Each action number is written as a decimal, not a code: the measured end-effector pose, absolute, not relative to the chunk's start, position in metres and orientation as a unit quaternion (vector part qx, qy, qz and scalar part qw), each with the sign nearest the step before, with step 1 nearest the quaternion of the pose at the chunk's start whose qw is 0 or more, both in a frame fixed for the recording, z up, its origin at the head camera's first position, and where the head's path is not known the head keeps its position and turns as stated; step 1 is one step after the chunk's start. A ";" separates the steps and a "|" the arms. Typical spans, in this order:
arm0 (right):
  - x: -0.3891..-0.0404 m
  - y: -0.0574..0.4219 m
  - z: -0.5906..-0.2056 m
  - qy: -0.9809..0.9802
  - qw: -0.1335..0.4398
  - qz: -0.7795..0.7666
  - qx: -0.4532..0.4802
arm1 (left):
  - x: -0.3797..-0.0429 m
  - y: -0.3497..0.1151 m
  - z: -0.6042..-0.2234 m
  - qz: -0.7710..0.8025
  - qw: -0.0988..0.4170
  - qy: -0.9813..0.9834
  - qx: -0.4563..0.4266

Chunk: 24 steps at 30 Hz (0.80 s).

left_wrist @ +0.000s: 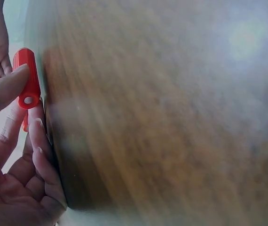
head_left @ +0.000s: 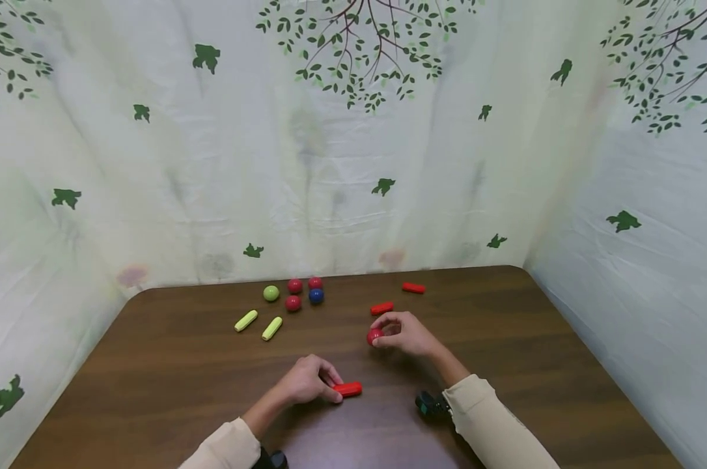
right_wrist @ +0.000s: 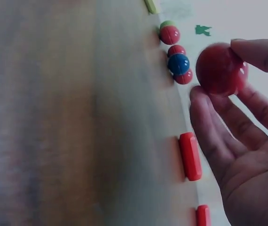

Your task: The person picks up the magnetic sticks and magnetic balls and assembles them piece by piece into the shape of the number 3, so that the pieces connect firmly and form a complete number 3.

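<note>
My left hand (head_left: 310, 380) pinches a short red ribbed bar (head_left: 350, 389) between thumb and fingers, low over the near middle of the table. In the left wrist view a round pale hole shows in the near end of this red bar (left_wrist: 27, 77). Farther right, my right hand (head_left: 410, 335) holds a glossy red ball (head_left: 374, 336) by its fingertips. The right wrist view shows the thumb on one side of that red ball (right_wrist: 220, 69) and fingers on the other. Just beyond the right hand lies another red bar (head_left: 382, 308).
A third red bar (head_left: 414, 288) lies at the back right of the brown table (head_left: 506, 365). At the back left sit a green ball (head_left: 271, 293), a blue ball (head_left: 316, 296) and 3 red balls (head_left: 293, 303). Two yellow-green bars (head_left: 245, 320) lie before them. A leaf-patterned curtain (head_left: 330, 215) hangs behind.
</note>
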State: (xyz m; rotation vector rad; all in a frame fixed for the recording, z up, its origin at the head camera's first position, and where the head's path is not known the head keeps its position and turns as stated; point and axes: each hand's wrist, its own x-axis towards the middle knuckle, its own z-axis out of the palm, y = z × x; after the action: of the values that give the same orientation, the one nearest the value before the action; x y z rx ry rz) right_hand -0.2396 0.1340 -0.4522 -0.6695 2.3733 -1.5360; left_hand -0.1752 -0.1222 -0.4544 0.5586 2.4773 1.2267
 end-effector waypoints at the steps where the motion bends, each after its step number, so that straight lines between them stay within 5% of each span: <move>1: -0.238 0.135 -0.455 0.806 0.126 -0.531 -0.230 | -0.174 -0.122 -0.455 0.431 0.160 0.866 0.194; 15: -0.219 0.139 -0.466 0.775 0.212 -0.542 -0.248 | -0.176 -0.122 -0.455 0.433 0.165 0.865 0.192; 24: -0.210 0.138 -0.471 0.784 0.198 -0.511 -0.291 | -0.177 -0.120 -0.454 0.441 0.176 0.860 0.186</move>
State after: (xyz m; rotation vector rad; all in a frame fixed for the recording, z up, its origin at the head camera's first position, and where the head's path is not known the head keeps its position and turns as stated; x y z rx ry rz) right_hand -0.2102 0.1375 -0.4708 -0.8132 2.1934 -1.4310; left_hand -0.1770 -0.1203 -0.4545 0.5273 2.4365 1.2479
